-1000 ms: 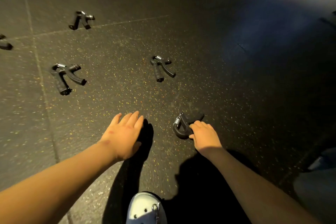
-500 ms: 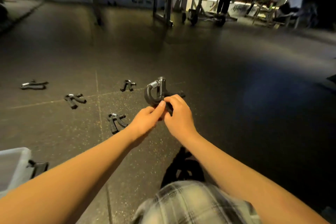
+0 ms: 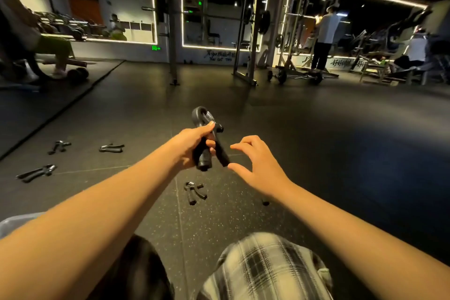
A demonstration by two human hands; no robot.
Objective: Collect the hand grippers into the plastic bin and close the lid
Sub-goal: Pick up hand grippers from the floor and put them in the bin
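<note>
five black plastic hand grippers with steel coil springs are counted in view. one, the held gripper point(image 3: 207, 139), is raised in the air ahead of the body, spring end up. four lie apart on the dark speckled rubber floor point(image 3: 316, 178): the nearest gripper point(image 3: 194, 192) below the hands, the left gripper point(image 3: 36, 173), the far-left gripper point(image 3: 59, 146) and the middle gripper point(image 3: 111, 148). a dark stub point(image 3: 265, 202) beside the right wrist may belong to a sixth; this cannot be told. one handle of the held gripper is wrapped by the curled fingers of the left hand point(image 3: 192, 146), the thumb pressed near the top. nothing is held by the right hand point(image 3: 260, 165): its fingers are spread and loosely curved, the thumb tip just beside the free handle, contact uncertain. one pale translucent plastic bin point(image 3: 12, 223) is seen only as a corner at the lower left; no lid is visible. the step in hand is judged to be carrying this gripper to the bin. a swing down and leftward over the rim is called for next, then a release, while the right hand is free for the nearest gripper.
</note>
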